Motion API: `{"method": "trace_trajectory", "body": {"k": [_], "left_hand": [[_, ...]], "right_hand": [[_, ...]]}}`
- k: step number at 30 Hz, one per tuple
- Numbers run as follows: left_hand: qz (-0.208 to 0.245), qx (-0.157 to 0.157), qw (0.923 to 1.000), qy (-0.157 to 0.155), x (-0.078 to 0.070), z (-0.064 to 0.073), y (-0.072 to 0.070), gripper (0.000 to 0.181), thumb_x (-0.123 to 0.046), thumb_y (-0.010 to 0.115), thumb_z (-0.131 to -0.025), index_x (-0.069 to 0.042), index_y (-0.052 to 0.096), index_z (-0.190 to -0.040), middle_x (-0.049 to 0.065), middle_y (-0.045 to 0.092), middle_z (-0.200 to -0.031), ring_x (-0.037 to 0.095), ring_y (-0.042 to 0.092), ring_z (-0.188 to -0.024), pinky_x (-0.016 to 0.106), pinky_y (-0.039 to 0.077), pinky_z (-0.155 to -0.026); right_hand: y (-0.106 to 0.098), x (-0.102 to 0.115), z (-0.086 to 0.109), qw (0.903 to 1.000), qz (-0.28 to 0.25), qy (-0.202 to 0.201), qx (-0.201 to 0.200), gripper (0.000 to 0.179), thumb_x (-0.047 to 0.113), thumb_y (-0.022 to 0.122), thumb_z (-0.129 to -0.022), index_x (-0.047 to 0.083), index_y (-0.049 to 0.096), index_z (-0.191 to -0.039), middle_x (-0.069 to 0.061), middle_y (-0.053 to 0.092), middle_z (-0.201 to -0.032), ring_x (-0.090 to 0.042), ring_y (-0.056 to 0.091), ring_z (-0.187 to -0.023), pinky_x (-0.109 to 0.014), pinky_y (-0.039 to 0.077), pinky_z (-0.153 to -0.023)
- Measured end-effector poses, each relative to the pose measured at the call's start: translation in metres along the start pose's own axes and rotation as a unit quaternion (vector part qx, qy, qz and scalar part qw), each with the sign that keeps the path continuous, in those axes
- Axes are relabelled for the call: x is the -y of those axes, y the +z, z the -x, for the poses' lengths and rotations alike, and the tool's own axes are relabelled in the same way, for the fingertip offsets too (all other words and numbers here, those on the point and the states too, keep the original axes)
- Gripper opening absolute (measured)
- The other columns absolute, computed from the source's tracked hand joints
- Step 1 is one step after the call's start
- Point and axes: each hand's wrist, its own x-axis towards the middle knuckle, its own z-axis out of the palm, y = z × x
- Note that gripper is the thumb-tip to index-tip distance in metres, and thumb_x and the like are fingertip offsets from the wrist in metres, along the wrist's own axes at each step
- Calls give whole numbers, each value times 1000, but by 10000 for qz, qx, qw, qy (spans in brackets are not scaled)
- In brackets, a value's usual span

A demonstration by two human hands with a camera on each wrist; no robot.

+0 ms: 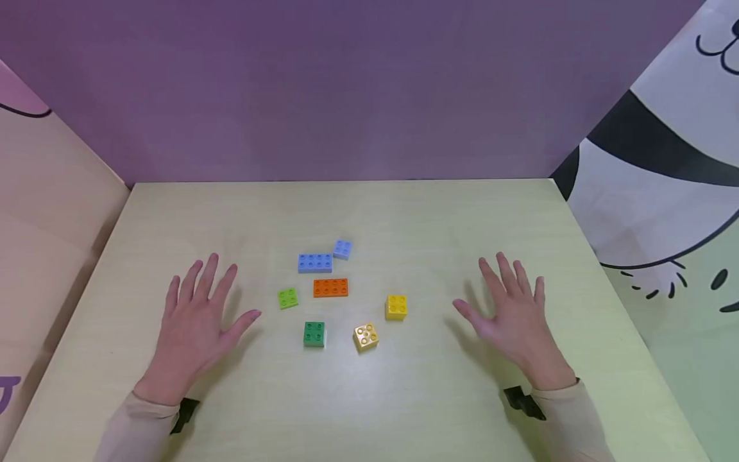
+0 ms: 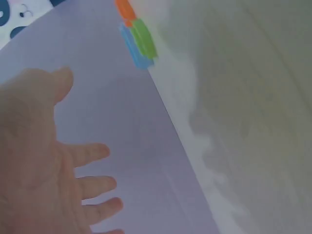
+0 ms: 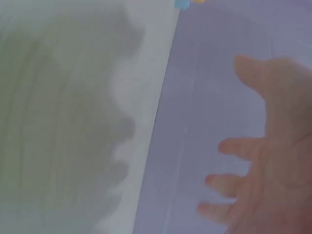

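Fingers spread and holding nothing, my left hand hovers over the table left of a group of toy bricks. My right hand, likewise spread and bare, hovers on the other side. Nearest the left thumb are a lime green brick and a dark green brick. A yellow brick and a shiny gold brick lie on the side toward the right hand. Behind them sit a long orange brick, a long blue brick and a small blue brick, all studs up.
The pale wooden table ends at a purple wall at the back. A light panel stands along the left side, and a panel with black-and-white cartoon drawings along the right. Dark straps show at both wrists.
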Motion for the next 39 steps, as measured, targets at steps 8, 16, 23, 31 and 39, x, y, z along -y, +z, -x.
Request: {"method": "trace_trajectory", "body": {"k": [8, 16, 23, 31, 39], "left_hand": [[1185, 149, 9924, 282, -26, -6, 6, 78, -48, 66, -91, -11, 37, -152, 14, 35, -158, 39, 33, -144, 60, 28, -114], [1963, 346, 9795, 306, -60, -8, 10, 73, -53, 70, -87, -15, 48, -146, 3, 49, -149, 27, 44, -138, 52, 38, -112], [1874, 523, 9777, 791, -93, -16, 16, 60, -51, 73, -84, -17, 63, -133, -3, 63, -134, 21, 56, -127, 45, 47, -105], [1585, 947, 9762, 1134, -122, -20, 29, 56, -59, 71, -82, -22, 68, -124, -6, 67, -127, 18, 61, -119, 42, 50, -99], [1366, 1051, 9778, 1188, -137, -20, 41, 54, -62, 72, -80, -23, 71, -117, -7, 72, -115, 16, 64, -112, 39, 51, -95]], "right_hand": [[14, 12, -5, 9911, -1083, -692, -345, 75, 38, 77, -85, 15, 45, -149, -9, 36, -159, -38, 37, -143, -63, 38, -107], [24, 27, -9, 9768, -1953, -825, -317, 65, 30, 78, -87, 16, 51, -144, -3, 52, -148, -23, 50, -136, -47, 45, -106], [30, 40, -11, 9626, -2582, -815, -35, 58, 17, 79, -86, 15, 55, -139, -6, 59, -140, -28, 61, -121, -47, 54, -94], [44, 47, -14, 9473, -3089, -534, 664, 56, 27, 78, -87, 18, 57, -137, -4, 62, -136, -23, 67, -111, -48, 56, -91], [53, 55, -17, 9391, -3204, -459, 1157, 52, 26, 79, -86, 14, 60, -133, -4, 66, -127, -23, 68, -105, -45, 57, -90]]}}
